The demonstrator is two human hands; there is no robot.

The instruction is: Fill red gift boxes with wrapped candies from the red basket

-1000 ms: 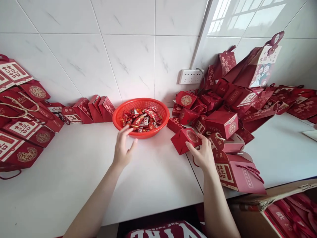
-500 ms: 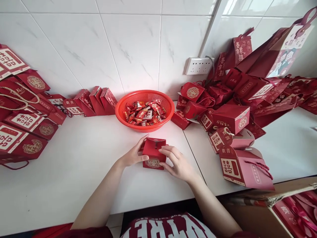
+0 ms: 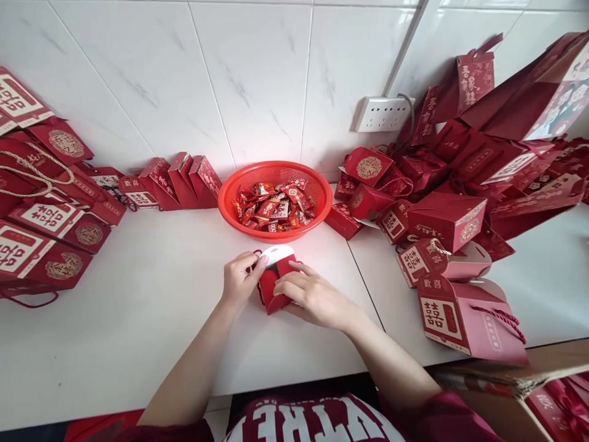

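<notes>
A small red box rests on the white table in front of me, its white-lined flap raised at the back. My left hand pinches the box's left back edge near that flap, with a dark red cord by the fingertips. My right hand lies over the right side, fingers on the red top panels and thumb low at the front edge. Just behind the box stands a red plastic basket holding several wrapped candies.
Stacked red gift boxes fill the left side, with small upright boxes along the wall. More boxes and bags crowd the right. A power strip is on the wall; a cardboard carton sits lower right.
The box has turned and its white-lined flap now stands up at the back. My left hand has shifted to that flap. My right hand has moved left over the top. The view has shifted slightly.
</notes>
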